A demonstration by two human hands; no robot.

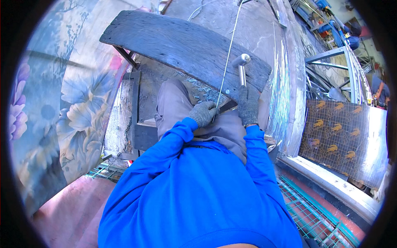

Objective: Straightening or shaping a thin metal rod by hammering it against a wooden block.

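Your left hand [203, 114], in a grey knitted glove, is closed around the lower part of a thin metal rod [230, 47], which runs up across the dark wooden bench [173, 39] and out at the top of the view. Your right hand [248, 105], gloved the same way, grips the handle of a hammer [241, 61]; its head points away from you above the bench's right end, and you cannot tell whether it touches the wood. Short cut pieces [202, 89] lie loose on the floor, between your knee and the bench's near edge. To your right, a bundle of long rods [279, 91] lies beside the bench, and beyond it stands a patterned sheet [331, 138].
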